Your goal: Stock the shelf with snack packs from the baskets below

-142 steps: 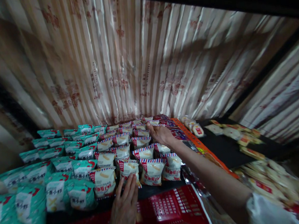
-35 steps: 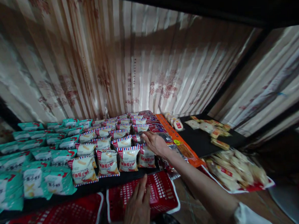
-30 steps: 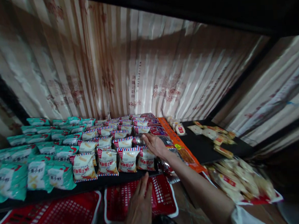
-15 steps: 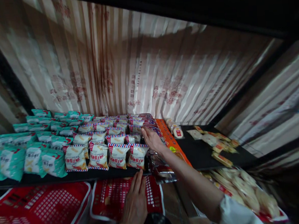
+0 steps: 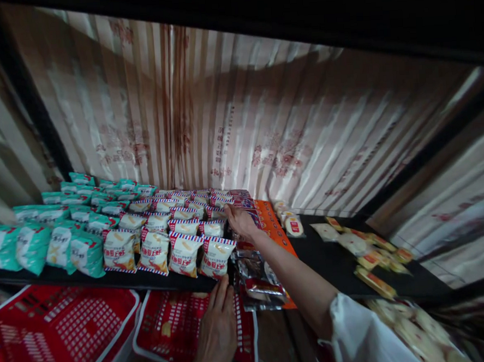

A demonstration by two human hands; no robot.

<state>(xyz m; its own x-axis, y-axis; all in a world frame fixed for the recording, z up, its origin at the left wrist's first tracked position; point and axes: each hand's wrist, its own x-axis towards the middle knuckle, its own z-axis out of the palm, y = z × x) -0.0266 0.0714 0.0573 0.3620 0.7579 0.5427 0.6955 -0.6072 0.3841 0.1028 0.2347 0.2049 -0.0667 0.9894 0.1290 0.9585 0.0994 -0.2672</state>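
Observation:
White snack bags (image 5: 184,253) with red lettering and striped top seams stand in rows on a black shelf (image 5: 149,279). My right hand (image 5: 241,224) lies along the right side of these rows, its fingers stretched out and touching a bag behind the front row; part of its fingers is hidden. Below the front right bag (image 5: 216,257), my left hand (image 5: 218,327) rests with straight fingers at the shelf's front edge, fingertips at the base of that bag. Neither hand is wrapped around anything.
Teal snack bags (image 5: 31,248) fill the shelf's left side. Dark shiny packets (image 5: 258,278) and an orange package (image 5: 275,225) lie right of the white bags, with small yellow packs (image 5: 372,260) farther right. Red baskets (image 5: 66,333) sit below. A striped curtain (image 5: 204,107) hangs behind.
The view has tilted and shifted slightly. Both hands remain at nearly the same places by the white bags. The front right bags now look a little more tilted.

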